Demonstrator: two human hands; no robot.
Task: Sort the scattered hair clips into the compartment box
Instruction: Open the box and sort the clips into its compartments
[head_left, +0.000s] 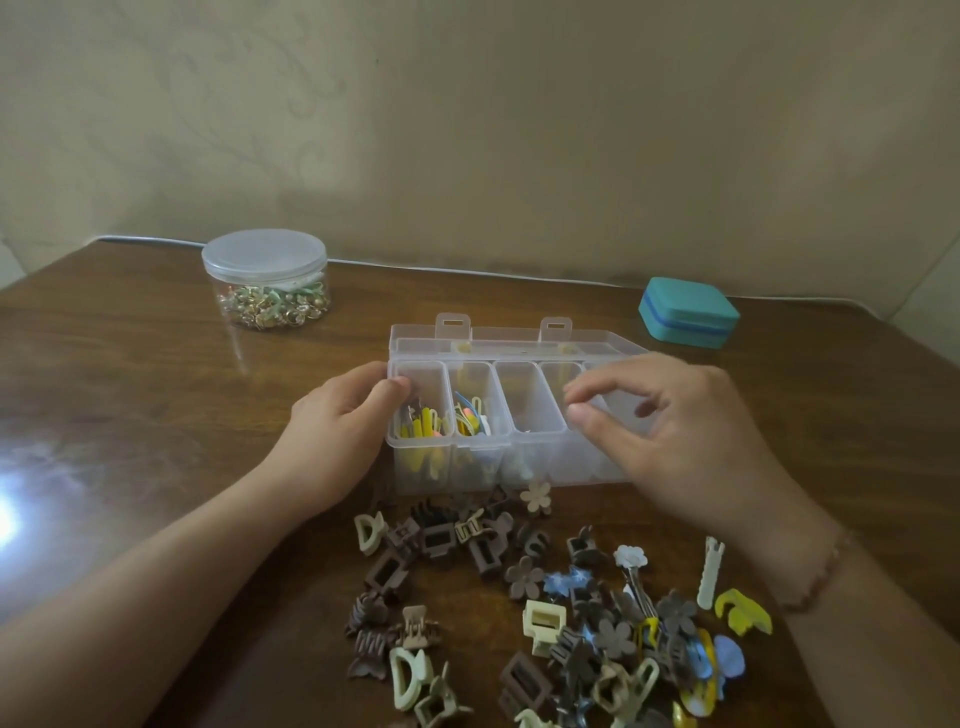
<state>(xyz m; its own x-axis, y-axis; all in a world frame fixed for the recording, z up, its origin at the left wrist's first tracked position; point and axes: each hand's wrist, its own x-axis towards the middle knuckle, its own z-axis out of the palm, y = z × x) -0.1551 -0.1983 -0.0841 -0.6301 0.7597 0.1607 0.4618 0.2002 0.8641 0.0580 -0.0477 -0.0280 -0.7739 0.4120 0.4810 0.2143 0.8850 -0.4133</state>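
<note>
A clear plastic compartment box (530, 439) stands in the middle of the table with its lid open to the back. Its two left compartments hold colourful clips; the third looks almost bare. My left hand (337, 415) grips the box's left end, thumb on the rim. My right hand (670, 421) hovers over the right compartments and hides them. Its fingers are loosely curled, with thumb and forefinger close together and nothing visible between them. Several scattered hair clips (545, 608), brown, beige, blue and yellow, lie in front of the box.
A round clear tub (265, 278) of small metallic trinkets, lid on, stands at the back left. A teal case (688, 315) sits shut at the back right. The wall runs right behind the wooden table (130, 415). Glare falls on its left side.
</note>
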